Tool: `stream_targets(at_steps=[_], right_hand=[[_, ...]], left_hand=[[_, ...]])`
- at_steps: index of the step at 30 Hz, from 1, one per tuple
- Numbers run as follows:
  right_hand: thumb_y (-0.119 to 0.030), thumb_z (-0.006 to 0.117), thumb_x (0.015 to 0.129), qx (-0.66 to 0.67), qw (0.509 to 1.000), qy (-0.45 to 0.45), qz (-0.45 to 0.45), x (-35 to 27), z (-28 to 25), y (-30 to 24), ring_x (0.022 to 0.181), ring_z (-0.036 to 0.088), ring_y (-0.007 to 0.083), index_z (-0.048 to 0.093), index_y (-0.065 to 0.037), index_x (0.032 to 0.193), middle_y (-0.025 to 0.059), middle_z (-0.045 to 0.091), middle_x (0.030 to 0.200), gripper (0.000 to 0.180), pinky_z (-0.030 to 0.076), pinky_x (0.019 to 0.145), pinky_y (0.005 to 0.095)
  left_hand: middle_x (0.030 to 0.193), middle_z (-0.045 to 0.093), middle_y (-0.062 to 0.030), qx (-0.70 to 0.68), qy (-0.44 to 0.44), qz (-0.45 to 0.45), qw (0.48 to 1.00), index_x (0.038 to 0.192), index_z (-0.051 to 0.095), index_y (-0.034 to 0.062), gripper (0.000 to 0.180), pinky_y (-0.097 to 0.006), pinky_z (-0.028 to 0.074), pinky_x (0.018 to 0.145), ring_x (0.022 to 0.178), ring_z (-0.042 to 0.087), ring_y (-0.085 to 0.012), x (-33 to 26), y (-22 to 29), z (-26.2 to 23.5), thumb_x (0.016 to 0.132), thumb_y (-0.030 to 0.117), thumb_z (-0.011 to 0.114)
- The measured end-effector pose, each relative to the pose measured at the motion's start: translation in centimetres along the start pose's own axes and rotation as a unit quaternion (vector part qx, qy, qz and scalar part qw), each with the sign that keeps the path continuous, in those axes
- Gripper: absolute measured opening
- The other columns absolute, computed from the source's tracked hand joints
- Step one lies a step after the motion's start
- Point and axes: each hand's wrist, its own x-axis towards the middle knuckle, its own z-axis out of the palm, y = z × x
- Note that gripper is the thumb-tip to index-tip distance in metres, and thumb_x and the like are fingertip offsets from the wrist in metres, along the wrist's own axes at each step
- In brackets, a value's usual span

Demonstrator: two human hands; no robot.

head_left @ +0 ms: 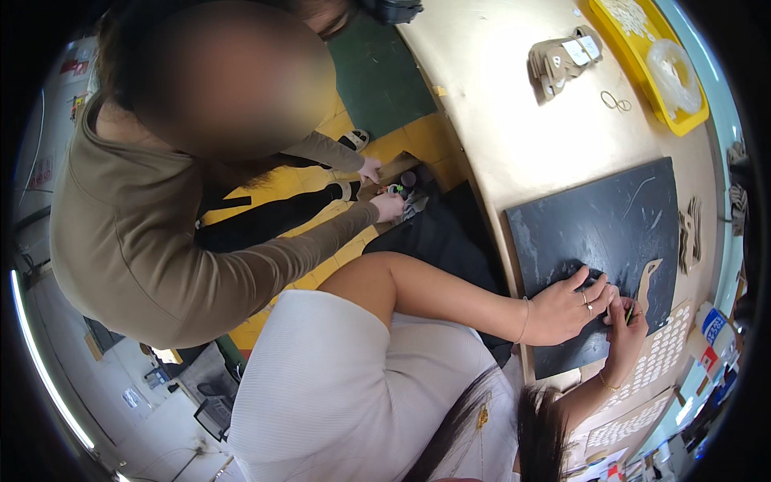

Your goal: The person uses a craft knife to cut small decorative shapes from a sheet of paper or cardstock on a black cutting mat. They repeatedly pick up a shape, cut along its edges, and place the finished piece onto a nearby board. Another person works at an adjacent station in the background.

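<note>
My left hand point(562, 309), with a ring and a bracelet, rests over a dark, scuffed board point(590, 217). Its outer fingers are bent, and its forefinger reaches to the other hand's fingertips. Whatever lies between those tips is too small to make out. My right hand point(628, 328) is closed in a pinch at the board's right side, close against the left. From its fingers shows a slim green object point(629, 314), whose kind is unclear. Just beyond the right hand, a narrow tan cut piece point(646, 283) lies on the board.
On the pale table point(482, 56) stand a banded tan bundle point(564, 60), loose bands point(615, 101) and a yellow tray point(688, 120) with a plastic bag. Tan strips point(688, 233) and a sheet of pale rounds point(654, 353) flank the board. At left, another person point(152, 241) handles a container of small items.
</note>
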Motion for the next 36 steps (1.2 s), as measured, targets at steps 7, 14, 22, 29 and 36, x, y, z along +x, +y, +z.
stream_targets(at_steps=[7,14,22,29,36], right_hand=[[-0.029,0.07,0.098,0.006,1.0,-0.024,-0.004,0.03,-0.3,-0.07,0.049,0.04,0.0014,0.065,-0.003,0.092,-0.003,0.057,0.065,0.028,0.026,0.043,0.0194],[-0.03,0.073,0.096,0.012,1.0,0.004,0.005,-0.38,0.11,-0.76,0.047,0.039,0.0017,0.065,-0.003,0.089,-0.0018,0.057,0.063,0.029,0.026,0.042,0.0196],[-0.03,0.073,0.096,0.025,1.0,-0.003,0.001,-0.41,0.1,-0.86,0.048,0.04,0.0018,0.065,-0.003,0.089,-0.002,0.056,0.063,0.029,0.026,0.042,0.0196],[-0.031,0.073,0.096,0.022,1.0,-0.003,-0.004,-0.21,0.05,-0.57,0.047,0.04,0.0022,0.064,-0.003,0.087,-0.0016,0.057,0.063,0.031,0.027,0.042,0.0199],[-0.032,0.074,0.095,0.024,1.0,-0.006,-0.001,-0.35,0.04,-0.81,0.048,0.04,0.002,0.064,-0.003,0.088,-0.0017,0.057,0.063,0.032,0.027,0.042,0.0193]], left_hand=[[0.147,0.05,-0.0194,0.01,-0.006,-0.012,1.0,0.122,0.072,-0.0008,0.047,-0.057,0.03,0.107,0.14,0.039,-0.0402,0.28,0.37,0.52,0.088,0.029,0.059],[0.146,0.05,-0.0187,-0.014,-0.005,-0.001,1.0,0.122,0.071,-0.0022,0.047,-0.055,0.029,0.107,0.138,0.04,-0.0396,0.19,0.02,0.42,0.087,0.027,0.06],[0.144,0.052,-0.0186,-0.003,0.029,-0.007,1.0,0.114,0.075,-0.0009,0.041,-0.053,0.031,0.106,0.136,0.04,-0.0398,0.14,-0.13,0.1,0.086,0.025,0.061],[0.144,0.052,-0.0187,-0.005,0.028,-0.015,0.999,0.114,0.076,-0.0006,0.041,-0.053,0.031,0.106,0.136,0.04,-0.0399,0.19,0.03,0.26,0.086,0.025,0.061],[0.146,0.051,-0.0173,-0.005,0.007,-0.012,1.0,0.12,0.073,-0.0007,0.044,-0.054,0.031,0.107,0.137,0.04,-0.0395,0.31,0.2,0.54,0.088,0.027,0.059]])
